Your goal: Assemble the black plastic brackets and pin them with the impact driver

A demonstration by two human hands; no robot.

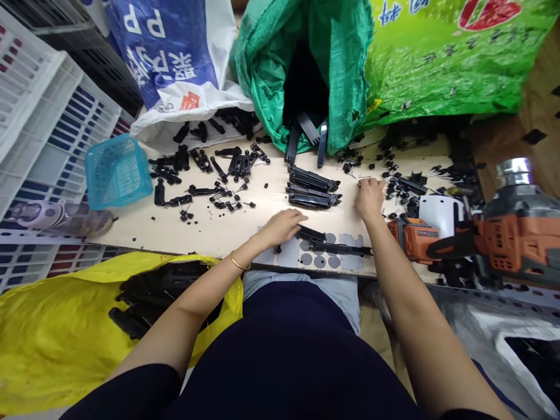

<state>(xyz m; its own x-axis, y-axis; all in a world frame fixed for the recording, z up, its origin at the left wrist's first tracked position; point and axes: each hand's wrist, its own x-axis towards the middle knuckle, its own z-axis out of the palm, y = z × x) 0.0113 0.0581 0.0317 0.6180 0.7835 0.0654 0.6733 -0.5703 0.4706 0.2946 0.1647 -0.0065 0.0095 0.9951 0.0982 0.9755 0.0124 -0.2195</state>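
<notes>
Black plastic parts on bench
Left hand at a black bar, centre; right hand beside pins, centre right; I cannot tell either's grip.

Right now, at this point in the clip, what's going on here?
The person's left hand is at a short black bar on the bench; whether it grips is unclear. The right hand is beside loose black parts. Longer black assemblies lie just beyond the left hand; an orange-and-black power tool is at right.

Free tabletop runs between stacked bars and right hand.
</notes>
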